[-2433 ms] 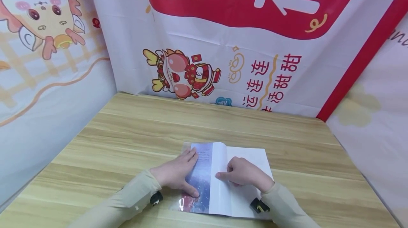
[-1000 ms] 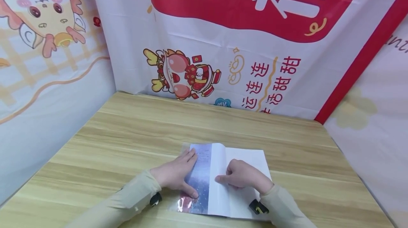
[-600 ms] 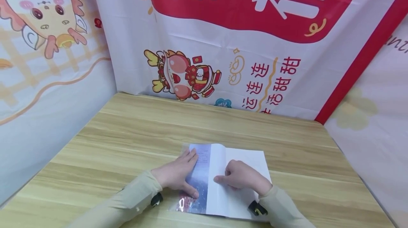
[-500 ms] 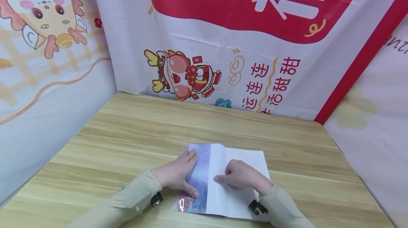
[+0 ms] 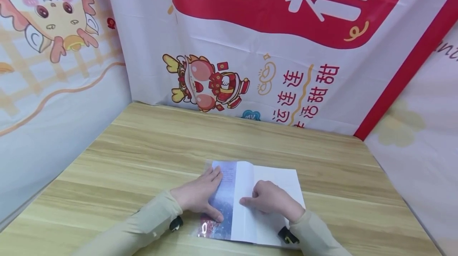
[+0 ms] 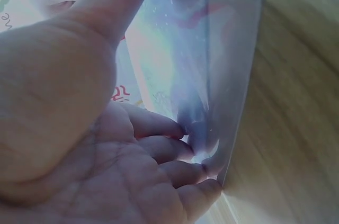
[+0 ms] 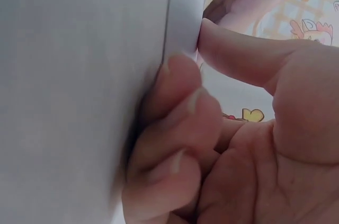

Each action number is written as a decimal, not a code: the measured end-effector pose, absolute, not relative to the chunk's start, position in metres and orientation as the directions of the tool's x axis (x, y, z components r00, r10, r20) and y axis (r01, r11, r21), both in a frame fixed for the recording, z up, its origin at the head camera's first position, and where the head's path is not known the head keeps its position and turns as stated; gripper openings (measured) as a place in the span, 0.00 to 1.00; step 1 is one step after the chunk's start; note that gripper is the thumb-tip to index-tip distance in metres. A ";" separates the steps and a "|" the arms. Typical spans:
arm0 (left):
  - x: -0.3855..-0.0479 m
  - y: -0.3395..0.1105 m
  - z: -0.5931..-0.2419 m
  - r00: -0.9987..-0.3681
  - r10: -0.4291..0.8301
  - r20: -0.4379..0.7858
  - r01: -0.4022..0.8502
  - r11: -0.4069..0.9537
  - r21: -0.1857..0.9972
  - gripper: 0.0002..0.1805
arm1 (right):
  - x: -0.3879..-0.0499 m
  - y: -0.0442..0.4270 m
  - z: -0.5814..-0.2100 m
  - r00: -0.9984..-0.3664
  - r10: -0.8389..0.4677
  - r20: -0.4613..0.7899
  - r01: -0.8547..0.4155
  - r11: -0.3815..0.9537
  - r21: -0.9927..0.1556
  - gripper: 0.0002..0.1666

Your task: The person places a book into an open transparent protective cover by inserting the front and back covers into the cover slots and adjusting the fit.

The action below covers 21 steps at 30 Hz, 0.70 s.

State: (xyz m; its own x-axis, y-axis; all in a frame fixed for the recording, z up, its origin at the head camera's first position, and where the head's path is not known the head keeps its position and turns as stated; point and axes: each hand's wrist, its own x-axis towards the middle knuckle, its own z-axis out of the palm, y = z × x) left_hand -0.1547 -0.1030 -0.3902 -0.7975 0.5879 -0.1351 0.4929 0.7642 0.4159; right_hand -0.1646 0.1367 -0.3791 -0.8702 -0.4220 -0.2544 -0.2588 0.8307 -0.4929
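Observation:
A book (image 5: 277,172) lies spread on the table, white page to the right and a blue-purple printed cover flap (image 5: 226,196) to the left. Clear plastic (image 5: 204,230) edges past the flap. My left hand (image 5: 200,192) rests on the flap, fingers straight and thumb spread; the left wrist view shows its fingertips (image 6: 183,189) at the plastic's edge. My right hand (image 5: 270,198) is on the white page with fingers curled under. Its thumb (image 7: 238,54) presses on the white strip (image 5: 245,208) beside the flap, while the curled fingers (image 7: 180,113) lie against the page.
The wood-grain table (image 5: 171,132) extends around the book. A printed cloth (image 5: 214,33) hangs behind it, with more printed cloth at the left and right sides. Dark wrist devices (image 5: 288,235) sit at both cuffs.
Both hands keep nearly the same places on the book. My right hand has shifted very slightly left, its thumb still on the white strip. The head view has tilted a little.

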 end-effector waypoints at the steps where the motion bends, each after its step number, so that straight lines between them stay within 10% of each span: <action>1: -0.154 -0.103 -0.390 -0.798 0.588 -0.134 0.493 0.764 0.416 0.69 | -0.165 0.136 -0.380 -0.872 -0.421 -0.251 -0.260 0.831 -0.492 0.28; 21: -0.154 -0.102 -0.390 -0.791 0.599 -0.127 0.510 0.759 0.406 0.68 | -0.160 0.135 -0.375 -0.872 -0.415 -0.260 -0.273 0.853 -0.445 0.27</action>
